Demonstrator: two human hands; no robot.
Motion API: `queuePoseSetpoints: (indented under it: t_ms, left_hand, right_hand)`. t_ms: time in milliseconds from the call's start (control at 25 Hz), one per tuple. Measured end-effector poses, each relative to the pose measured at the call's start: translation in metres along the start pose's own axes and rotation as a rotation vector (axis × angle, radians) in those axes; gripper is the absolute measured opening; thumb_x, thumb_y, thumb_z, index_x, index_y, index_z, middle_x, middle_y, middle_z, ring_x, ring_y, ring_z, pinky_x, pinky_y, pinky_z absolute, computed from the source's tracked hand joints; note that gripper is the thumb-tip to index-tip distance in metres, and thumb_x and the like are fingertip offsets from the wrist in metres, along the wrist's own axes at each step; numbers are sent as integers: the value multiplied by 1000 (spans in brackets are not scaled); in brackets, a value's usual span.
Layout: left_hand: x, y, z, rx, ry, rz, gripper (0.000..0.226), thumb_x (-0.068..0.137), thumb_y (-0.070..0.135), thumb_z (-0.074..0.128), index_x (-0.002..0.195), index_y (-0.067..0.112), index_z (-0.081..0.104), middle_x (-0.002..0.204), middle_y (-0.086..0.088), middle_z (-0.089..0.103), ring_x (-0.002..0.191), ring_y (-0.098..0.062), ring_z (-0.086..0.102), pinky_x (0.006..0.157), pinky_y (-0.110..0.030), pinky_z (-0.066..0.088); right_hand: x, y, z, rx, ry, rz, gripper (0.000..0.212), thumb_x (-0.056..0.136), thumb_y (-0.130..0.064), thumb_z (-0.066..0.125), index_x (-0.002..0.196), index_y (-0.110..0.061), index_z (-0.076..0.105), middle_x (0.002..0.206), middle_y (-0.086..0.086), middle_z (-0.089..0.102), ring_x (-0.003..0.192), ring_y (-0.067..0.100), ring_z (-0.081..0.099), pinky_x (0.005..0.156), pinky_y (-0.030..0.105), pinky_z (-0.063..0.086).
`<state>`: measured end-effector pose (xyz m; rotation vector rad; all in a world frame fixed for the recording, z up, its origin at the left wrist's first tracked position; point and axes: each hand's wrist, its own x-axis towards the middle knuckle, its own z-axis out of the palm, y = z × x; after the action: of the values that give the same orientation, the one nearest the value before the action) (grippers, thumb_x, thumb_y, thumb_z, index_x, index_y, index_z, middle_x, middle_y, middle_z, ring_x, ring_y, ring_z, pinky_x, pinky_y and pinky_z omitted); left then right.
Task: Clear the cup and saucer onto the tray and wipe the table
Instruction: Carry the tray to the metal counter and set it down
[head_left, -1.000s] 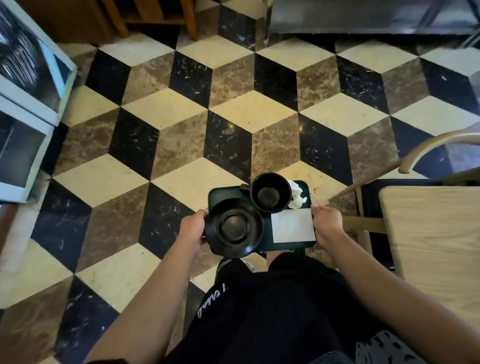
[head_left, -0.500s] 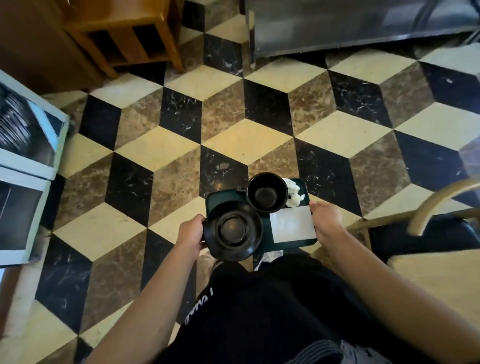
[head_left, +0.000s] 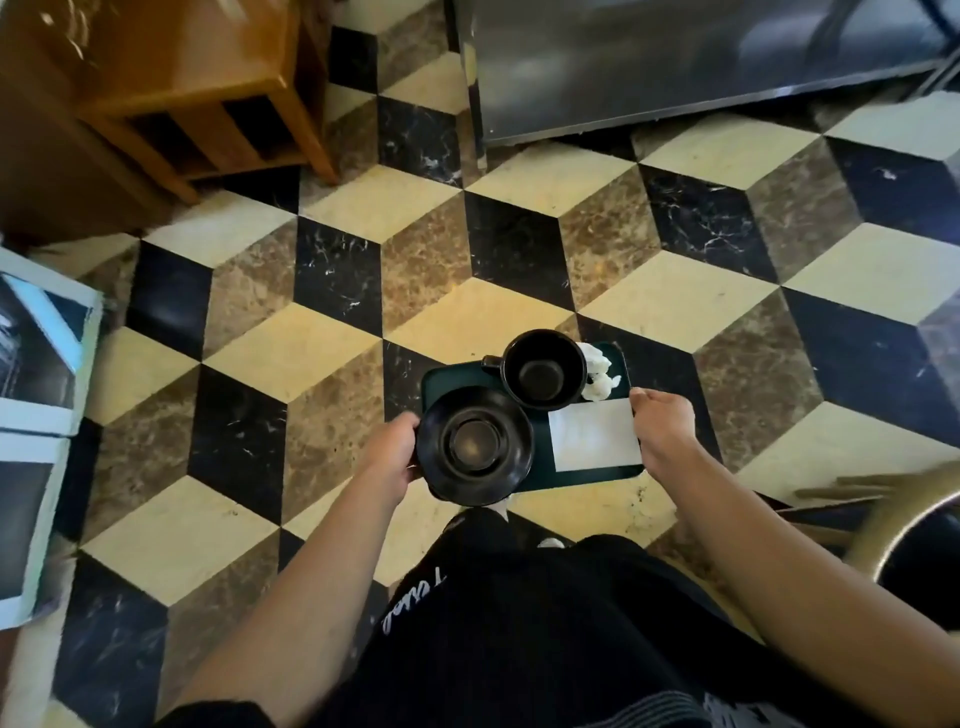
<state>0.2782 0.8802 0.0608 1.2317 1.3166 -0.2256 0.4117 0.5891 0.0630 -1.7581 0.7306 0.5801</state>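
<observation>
I carry a dark green tray (head_left: 540, 480) over the tiled floor, level in front of my body. My left hand (head_left: 390, 453) grips its left edge and my right hand (head_left: 664, 425) grips its right edge. On the tray a black saucer (head_left: 475, 445) lies at the near left, overhanging the edge. An empty black cup (head_left: 543, 373) stands upright behind it, handle pointing left. A flat white napkin (head_left: 595, 434) lies at the near right, and a crumpled white tissue (head_left: 600, 373) sits at the far right beside the cup.
A wooden stand (head_left: 208, 98) is at the far left. A grey metal cabinet (head_left: 675, 62) runs along the far side. White-framed panels (head_left: 36, 395) stand at the left edge. A chair (head_left: 904, 525) is close on my right. Chequered floor (head_left: 467, 249) lies ahead.
The view has advanced and turned left across the floor: the wooden table at the right has left the frame, and the wooden stand and metal cabinet have come closer. Both hands keep hold of the tray.
</observation>
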Motion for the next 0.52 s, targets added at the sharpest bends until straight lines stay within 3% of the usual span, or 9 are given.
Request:
queuePoseSetpoints:
  t_ms: [160, 320, 400, 520]
  left_hand:
    - [54, 76, 26, 13, -23, 16, 17, 93, 25, 53, 90, 11, 62, 88, -13, 68, 79, -30, 63, 69, -39, 50]
    - [102, 163, 48, 62, -46, 30, 15, 86, 24, 58, 76, 14, 54, 68, -7, 55, 68, -25, 52, 65, -39, 40]
    - [116, 204, 56, 94, -71, 51, 16, 85, 21, 57, 72, 14, 50, 63, -6, 47, 63, -24, 45, 61, -39, 35]
    - [138, 263, 68, 86, -85, 71, 12, 87, 18, 55, 77, 12, 53, 69, -10, 54, 64, -24, 49, 57, -35, 36]
  right_hand:
    - [48, -56, 25, 41, 34, 23, 33, 107, -21, 55, 99, 5, 74, 97, 15, 68, 87, 28, 62, 80, 43, 55]
    - [86, -116, 54, 63, 100, 12, 36, 107, -20, 54, 112, 14, 66, 102, 27, 72, 91, 34, 69, 86, 45, 56]
    - [101, -146, 66, 88, 137, 2, 35, 107, -20, 55, 105, 12, 69, 116, 34, 72, 100, 40, 73, 92, 49, 59]
    - [121, -194, 87, 106, 153, 1, 35, 107, -20, 55, 83, -4, 75, 112, 26, 76, 107, 44, 73, 94, 62, 59]
